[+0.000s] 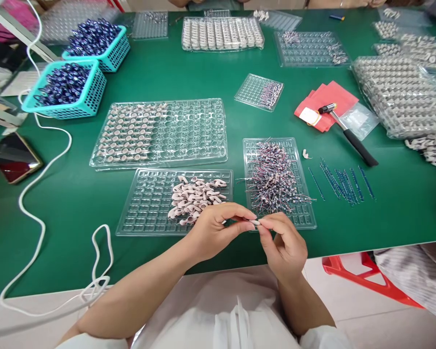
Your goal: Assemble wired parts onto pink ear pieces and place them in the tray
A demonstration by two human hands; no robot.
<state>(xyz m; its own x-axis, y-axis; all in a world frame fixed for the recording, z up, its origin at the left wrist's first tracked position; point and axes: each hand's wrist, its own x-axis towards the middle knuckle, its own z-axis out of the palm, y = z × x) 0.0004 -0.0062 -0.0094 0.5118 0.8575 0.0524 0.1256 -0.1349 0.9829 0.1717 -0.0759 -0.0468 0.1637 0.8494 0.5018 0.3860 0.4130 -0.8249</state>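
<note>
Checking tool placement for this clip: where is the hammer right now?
In the head view the hammer lies on the green table, right of centre, its head on the red paper, beyond the right hand.

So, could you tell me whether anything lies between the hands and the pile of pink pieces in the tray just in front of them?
Nothing visible does. The left hand and right hand pinch one small pink piece together, right at the near edge of the clear tray. The pile of pink pieces lies uncovered just beyond the left hand's fingers.
</note>
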